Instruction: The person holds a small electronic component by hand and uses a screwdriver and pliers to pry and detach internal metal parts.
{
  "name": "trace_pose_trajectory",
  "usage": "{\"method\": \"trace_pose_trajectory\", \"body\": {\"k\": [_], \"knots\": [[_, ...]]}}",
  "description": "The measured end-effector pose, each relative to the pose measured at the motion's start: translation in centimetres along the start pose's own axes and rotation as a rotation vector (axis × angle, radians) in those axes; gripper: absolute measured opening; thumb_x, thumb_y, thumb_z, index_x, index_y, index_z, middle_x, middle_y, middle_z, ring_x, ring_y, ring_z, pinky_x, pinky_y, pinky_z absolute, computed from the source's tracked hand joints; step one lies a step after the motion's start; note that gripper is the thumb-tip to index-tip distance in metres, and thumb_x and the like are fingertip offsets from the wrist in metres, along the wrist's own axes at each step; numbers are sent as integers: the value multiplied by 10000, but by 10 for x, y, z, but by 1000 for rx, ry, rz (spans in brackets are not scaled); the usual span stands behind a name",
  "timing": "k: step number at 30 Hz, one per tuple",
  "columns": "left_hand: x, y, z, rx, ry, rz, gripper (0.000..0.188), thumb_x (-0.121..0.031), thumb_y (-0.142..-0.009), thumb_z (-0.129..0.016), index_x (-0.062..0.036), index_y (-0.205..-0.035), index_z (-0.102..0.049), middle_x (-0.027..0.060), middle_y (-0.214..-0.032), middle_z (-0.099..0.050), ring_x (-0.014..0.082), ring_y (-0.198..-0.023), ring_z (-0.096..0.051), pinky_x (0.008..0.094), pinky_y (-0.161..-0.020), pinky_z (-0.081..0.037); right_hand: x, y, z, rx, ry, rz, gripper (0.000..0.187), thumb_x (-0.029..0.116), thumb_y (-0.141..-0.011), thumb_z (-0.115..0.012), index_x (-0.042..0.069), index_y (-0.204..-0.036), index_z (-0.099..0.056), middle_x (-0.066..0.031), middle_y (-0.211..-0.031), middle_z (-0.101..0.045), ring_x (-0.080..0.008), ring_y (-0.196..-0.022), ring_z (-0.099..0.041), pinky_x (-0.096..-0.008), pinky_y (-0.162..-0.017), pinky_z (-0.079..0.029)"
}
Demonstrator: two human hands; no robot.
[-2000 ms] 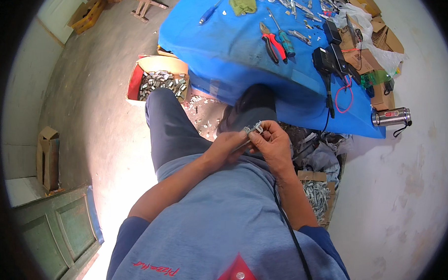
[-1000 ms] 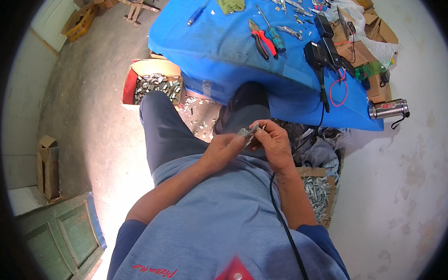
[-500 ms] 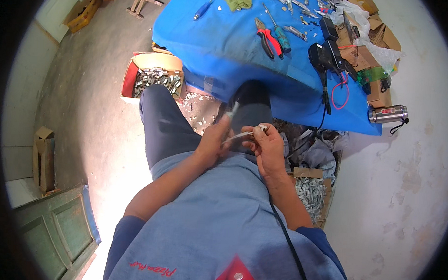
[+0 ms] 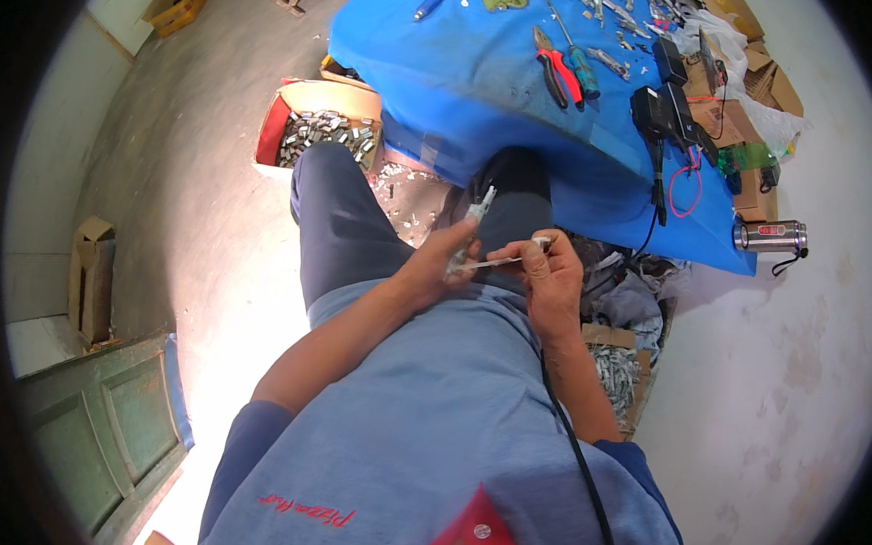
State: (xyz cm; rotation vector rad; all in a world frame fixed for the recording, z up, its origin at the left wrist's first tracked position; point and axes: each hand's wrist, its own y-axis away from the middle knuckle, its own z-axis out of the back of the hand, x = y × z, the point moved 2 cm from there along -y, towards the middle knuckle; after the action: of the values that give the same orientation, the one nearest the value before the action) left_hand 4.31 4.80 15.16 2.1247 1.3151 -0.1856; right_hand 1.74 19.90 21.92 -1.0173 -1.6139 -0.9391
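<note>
Over my lap, my left hand [image 4: 438,261] is closed round a small, slim silvery piece [image 4: 480,206] that pokes up past its fingers. I cannot make out what kind of part it is. Close beside it, my right hand [image 4: 554,281] pinches a thin pale strip [image 4: 494,264]. The strip stretches across the gap, and its far end meets the fingers of my left hand. Whether the strip is joined to the silvery piece is hidden by the fingers.
A blue-covered table [image 4: 443,71] bears red-handled pliers [image 4: 558,75], a screwdriver [image 4: 582,71], black adapters [image 4: 658,112] and metal scraps. A steel flask [image 4: 771,235] lies at its right edge. Boxes of metal pieces [image 4: 330,134] and shredded strips [image 4: 617,375] flank my legs.
The whole view has shifted, so the table and boxes sit further right and slightly higher. Both hands remain together over my lap, still holding the silvery piece and the strip.
</note>
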Motion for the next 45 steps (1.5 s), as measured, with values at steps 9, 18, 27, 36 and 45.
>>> {"method": "trace_pose_trajectory", "body": {"k": [9,18,27,36,45], "knots": [[2,-3,-1,-14,-87,-87,384,-414,-915,-589,-100,-707,-510,32,-602,-520,123,-521,-494,251,-461,-376,27,-8,-5,178,204,-65,179,164,-964,-577,13,-977,-482,-92,-829,-640,-143,-802,-648,-282,-735,-551],[0,-10,9,-238,-109,-104,356,-366,-909,-594,-141,-659,-477,1,-531,-479,94,-415,-406,227,-395,-321,5,1,1,260,453,-299,273,114,-916,-551,-28,-1146,-593,-121,-917,-659,-182,-859,-652,-299,-741,-542],[5,-11,10,-231,-249,-119,328,-356,-879,-623,-140,-674,-485,-14,-558,-458,89,-435,-402,238,-411,-313,24,0,-15,725,1093,-75,340,303,-891,-628,10,-1053,-690,-151,-1000,-685,-299,-902,-653,-368,-806,-500],[4,-14,2,-187,-199,-92,330,-355,-885,-612,-140,-674,-475,-12,-576,-454,96,-489,-433,237,-445,-330,26,-15,-20,729,1529,-4,188,200,-839,-553,99,-921,-689,-173,-811,-661,-355,-833,-641,-468,-727,-490],[1,-13,1,-60,101,3,332,-343,-917,-574,-133,-681,-473,12,-565,-460,117,-493,-434,264,-451,-353,12,-9,-26,638,1281,190,147,139,-857,-634,70,-980,-672,-129,-848,-631,-327,-807,-616,-411,-710,-487]]}}
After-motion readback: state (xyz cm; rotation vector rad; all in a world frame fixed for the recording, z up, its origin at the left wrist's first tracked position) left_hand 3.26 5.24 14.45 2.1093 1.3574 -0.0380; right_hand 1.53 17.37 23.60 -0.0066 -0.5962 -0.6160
